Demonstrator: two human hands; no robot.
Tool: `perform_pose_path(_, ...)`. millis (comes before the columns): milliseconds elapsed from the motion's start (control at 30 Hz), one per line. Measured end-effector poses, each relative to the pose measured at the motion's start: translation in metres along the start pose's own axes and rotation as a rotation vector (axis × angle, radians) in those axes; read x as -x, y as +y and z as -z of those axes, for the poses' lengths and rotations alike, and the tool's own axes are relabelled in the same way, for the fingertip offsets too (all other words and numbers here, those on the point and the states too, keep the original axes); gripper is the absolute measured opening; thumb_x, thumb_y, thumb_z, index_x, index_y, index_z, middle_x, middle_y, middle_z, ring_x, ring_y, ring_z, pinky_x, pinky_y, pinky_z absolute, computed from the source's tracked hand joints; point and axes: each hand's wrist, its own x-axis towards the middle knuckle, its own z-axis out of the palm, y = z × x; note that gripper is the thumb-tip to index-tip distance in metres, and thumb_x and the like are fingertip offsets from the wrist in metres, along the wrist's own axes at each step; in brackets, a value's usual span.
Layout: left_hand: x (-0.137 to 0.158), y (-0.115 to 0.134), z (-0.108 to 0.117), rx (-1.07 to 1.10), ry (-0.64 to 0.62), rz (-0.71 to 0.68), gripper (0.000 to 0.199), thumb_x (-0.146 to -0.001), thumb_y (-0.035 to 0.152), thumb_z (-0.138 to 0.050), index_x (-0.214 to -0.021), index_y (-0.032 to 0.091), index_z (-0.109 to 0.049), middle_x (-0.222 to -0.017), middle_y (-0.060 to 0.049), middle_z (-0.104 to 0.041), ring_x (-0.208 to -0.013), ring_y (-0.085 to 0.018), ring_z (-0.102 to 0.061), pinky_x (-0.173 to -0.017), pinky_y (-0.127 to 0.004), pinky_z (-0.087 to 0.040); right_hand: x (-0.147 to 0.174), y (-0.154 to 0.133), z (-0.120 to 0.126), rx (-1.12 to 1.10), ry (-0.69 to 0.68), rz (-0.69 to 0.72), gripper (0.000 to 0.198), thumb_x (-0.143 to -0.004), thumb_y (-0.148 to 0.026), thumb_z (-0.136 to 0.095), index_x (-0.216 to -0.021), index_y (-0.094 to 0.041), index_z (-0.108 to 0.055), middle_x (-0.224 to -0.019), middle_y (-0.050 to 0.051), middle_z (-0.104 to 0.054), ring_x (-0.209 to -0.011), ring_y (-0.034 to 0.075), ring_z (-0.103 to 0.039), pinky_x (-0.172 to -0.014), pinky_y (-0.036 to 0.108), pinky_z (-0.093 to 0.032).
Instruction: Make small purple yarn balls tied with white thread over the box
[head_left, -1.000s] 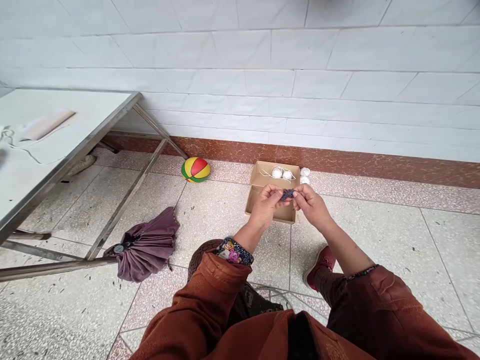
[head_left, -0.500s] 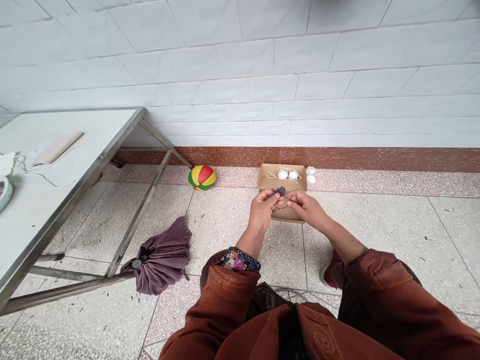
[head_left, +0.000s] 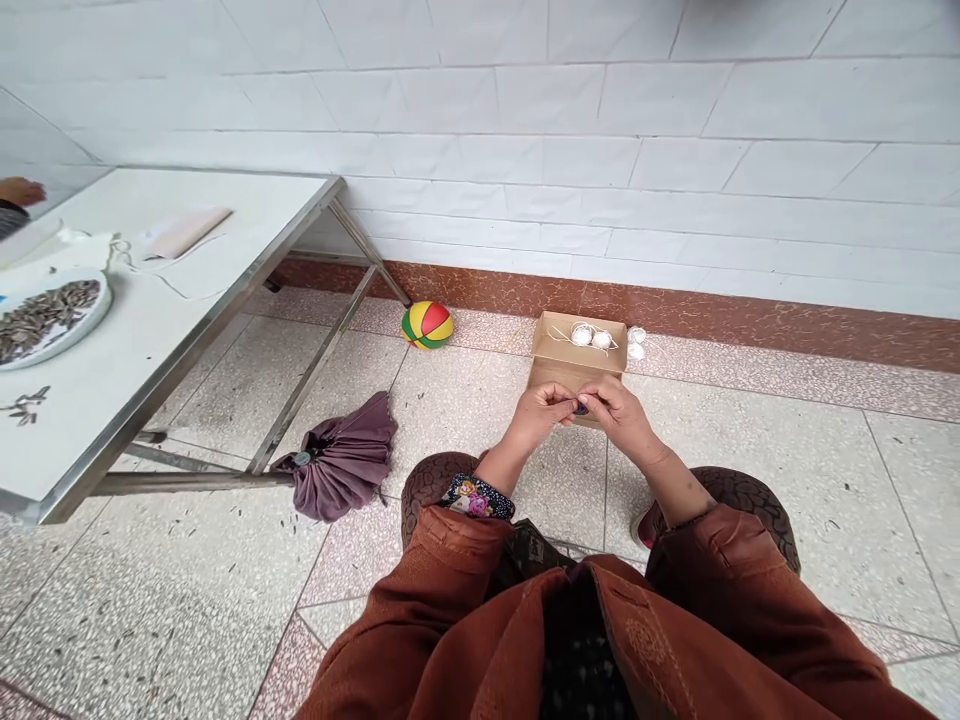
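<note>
My left hand [head_left: 541, 412] and my right hand [head_left: 611, 407] meet in front of me, fingertips pinched together. Between them is a small dark purple yarn piece [head_left: 581, 407], mostly covered by the fingers. Behind the hands, an open cardboard box [head_left: 546, 345] sits on the floor near the wall. Its back part holds two white yarn balls, one of them the left ball [head_left: 582, 335], with loose ends trailing. Small white round pieces [head_left: 636, 343] lie just right of the box.
On the left stands a metal-framed table [head_left: 172, 320] with a plate of seeds [head_left: 56, 315] and a beige folded item [head_left: 187, 234]. Another person's hand [head_left: 21, 191] shows at the far left. A colourful ball [head_left: 427, 325] and a folded purple umbrella [head_left: 349, 455] are by the table legs.
My right hand has come in against the left, and the purple piece is now mostly hidden. The view has swung left, showing more table, the seed plate and another person's hand.
</note>
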Motion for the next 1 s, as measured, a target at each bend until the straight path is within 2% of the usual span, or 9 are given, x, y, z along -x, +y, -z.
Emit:
perform_pose_path(67, 0.013, -0.003, -0.003, -0.014, -0.067, 0.03, 0.04, -0.062, 0.042, -0.09, -0.081, 0.014, -0.068, -0.07, 0.001, -0.068, -0.058, -0.009, -0.061, -0.062, -0.025, -0.05, 0.006, 0.002, 0.003, -0.021, 0.014, -0.015, 0.027, -0.096, -0.048, -0.056, -0.085, -0.026, -0.068, -0.084, 0.005, -0.067, -0.085, 0.024, -0.062, -0.082, 0.04, -0.05)
perform_pose_path(133, 0.025, -0.005, -0.007, 0.033, -0.076, 0.043, 0.04, -0.062, 0.041, -0.091, -0.083, 0.014, -0.069, -0.072, 0.0, -0.069, -0.062, -0.01, -0.063, -0.065, -0.026, -0.052, 0.011, 0.005, 0.005, -0.039, 0.024, -0.05, 0.027, -0.095, -0.048, -0.058, -0.085, -0.025, -0.067, -0.085, 0.005, -0.067, -0.085, 0.024, -0.062, -0.082, 0.039, -0.05)
perform_pose_path(267, 0.041, -0.006, -0.015, 0.192, -0.023, 0.06, 0.043, -0.057, 0.035, -0.095, -0.084, 0.014, -0.068, -0.078, 0.001, -0.07, -0.069, -0.01, -0.066, -0.073, -0.028, -0.054, 0.025, 0.012, 0.003, -0.07, -0.024, -0.095, 0.027, -0.096, -0.047, -0.054, -0.088, -0.024, -0.066, -0.088, 0.004, -0.069, -0.086, 0.023, -0.064, -0.083, 0.038, -0.051)
perform_pose_path(367, 0.045, -0.005, -0.019, 0.287, 0.042, 0.043, 0.041, -0.058, 0.033, -0.095, -0.082, 0.014, -0.068, -0.08, 0.001, -0.07, -0.072, -0.009, -0.067, -0.079, -0.028, -0.054, 0.036, 0.015, -0.001, -0.052, -0.087, -0.064, 0.026, -0.097, -0.047, -0.051, -0.09, -0.025, -0.064, -0.088, 0.005, -0.07, -0.085, 0.023, -0.064, -0.082, 0.038, -0.052)
perform_pose_path(500, 0.049, -0.007, -0.026, 0.328, 0.121, 0.003, 0.042, -0.054, 0.033, -0.097, -0.076, 0.015, -0.065, -0.079, 0.001, -0.069, -0.074, -0.01, -0.066, -0.081, -0.029, -0.054, 0.048, 0.015, -0.002, 0.026, -0.12, -0.004, 0.025, -0.098, -0.044, -0.05, -0.083, -0.026, -0.058, -0.082, 0.005, -0.066, -0.083, 0.024, -0.064, -0.077, 0.037, -0.051)
perform_pose_path(733, 0.053, -0.017, -0.037, 0.134, 0.199, -0.088, 0.04, -0.053, 0.027, -0.092, -0.073, 0.015, -0.06, -0.075, 0.004, -0.065, -0.071, -0.009, -0.06, -0.075, -0.025, -0.046, 0.057, 0.017, 0.0, 0.18, -0.178, 0.062, 0.018, -0.098, -0.032, -0.048, -0.082, -0.025, -0.052, -0.082, 0.006, -0.063, -0.083, 0.025, -0.064, -0.074, 0.036, -0.049)
perform_pose_path(900, 0.053, -0.017, -0.032, -0.104, 0.333, -0.253, 0.028, -0.062, 0.016, -0.079, -0.082, 0.018, -0.059, -0.076, 0.005, -0.061, -0.074, -0.009, -0.057, -0.077, -0.025, -0.042, 0.06, 0.013, 0.009, 0.225, -0.267, 0.133, 0.017, -0.101, -0.031, -0.047, -0.096, -0.024, -0.062, -0.095, 0.007, -0.069, -0.092, 0.026, -0.067, -0.082, 0.038, -0.051)
perform_pose_path(1000, 0.057, -0.018, -0.025, -0.278, 0.384, -0.282, 0.026, -0.064, 0.008, -0.073, -0.083, 0.018, -0.058, -0.077, 0.004, -0.06, -0.076, -0.011, -0.057, -0.078, -0.025, -0.042, 0.061, 0.002, 0.022, 0.268, -0.31, 0.189, 0.018, -0.101, -0.032, -0.05, -0.099, -0.025, -0.067, -0.094, 0.007, -0.069, -0.089, 0.025, -0.067, -0.079, 0.037, -0.052)
